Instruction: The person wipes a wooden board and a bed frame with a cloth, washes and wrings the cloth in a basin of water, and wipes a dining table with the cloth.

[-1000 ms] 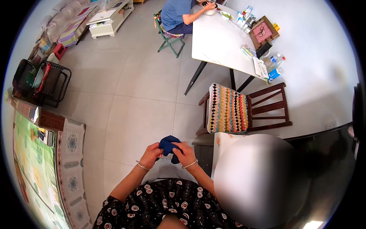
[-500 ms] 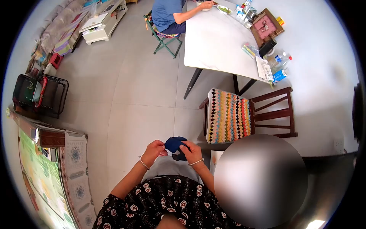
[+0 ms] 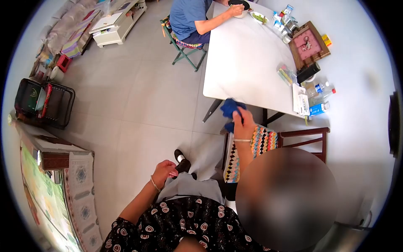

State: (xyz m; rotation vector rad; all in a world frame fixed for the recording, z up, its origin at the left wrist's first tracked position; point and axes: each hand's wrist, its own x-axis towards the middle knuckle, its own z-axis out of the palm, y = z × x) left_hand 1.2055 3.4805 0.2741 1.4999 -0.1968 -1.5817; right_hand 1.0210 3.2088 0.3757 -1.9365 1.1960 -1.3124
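Note:
My right hand (image 3: 244, 124) is stretched forward over the chair (image 3: 262, 140), near the white table's front edge. Its fingers are closed on a dark blue cloth (image 3: 231, 108), which hangs crumpled between the chair and the table (image 3: 239, 54). A bracelet circles that wrist. In front of my body on the left, my left hand (image 3: 165, 170) hovers above the floor with its fingers curled; whether something small is in them is hidden.
A person (image 3: 189, 19) in a blue shirt sits on a folding stool (image 3: 184, 48) and eats at the table. Bottles (image 3: 321, 94), cartons and a framed clock (image 3: 308, 44) line the wall side. A blurred disc covers the lower right.
My right hand has moved forward and right with the blue cloth, away from my left hand, which has let go of it. The table and chair now appear nearer.

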